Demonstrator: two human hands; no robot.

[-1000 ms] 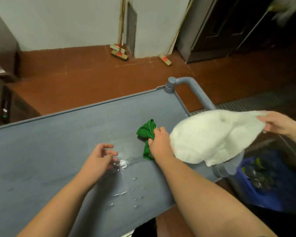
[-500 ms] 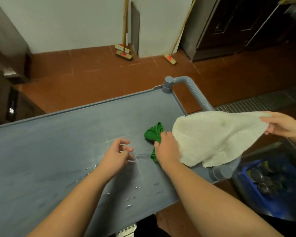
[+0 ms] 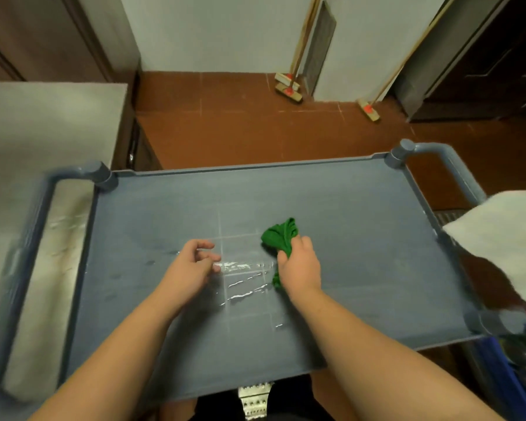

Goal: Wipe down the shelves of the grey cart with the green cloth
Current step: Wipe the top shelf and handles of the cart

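The grey cart's top shelf [image 3: 362, 238] fills the middle of the head view, with tube handles at both ends. A crumpled green cloth [image 3: 278, 237] lies near the shelf's centre. My right hand [image 3: 299, 267] presses down on its near part, fingers closed over the fabric. My left hand [image 3: 192, 267] hovers just left of it, fingers loosely curled and apart, holding nothing. Between the two hands a streak of water [image 3: 245, 279] glistens on the shelf.
A white towel [image 3: 504, 235] hangs over the cart's right handle. A steel counter [image 3: 43, 147] stands to the left. Two brooms [image 3: 289, 89] lean on the far wall over red floor tiles. A blue bin [image 3: 516, 369] sits low at the right.
The view has swung left, so the whole shelf shows. The other person's hand on the white towel has left the frame. My right hand slid the green cloth leftward across the shelf.
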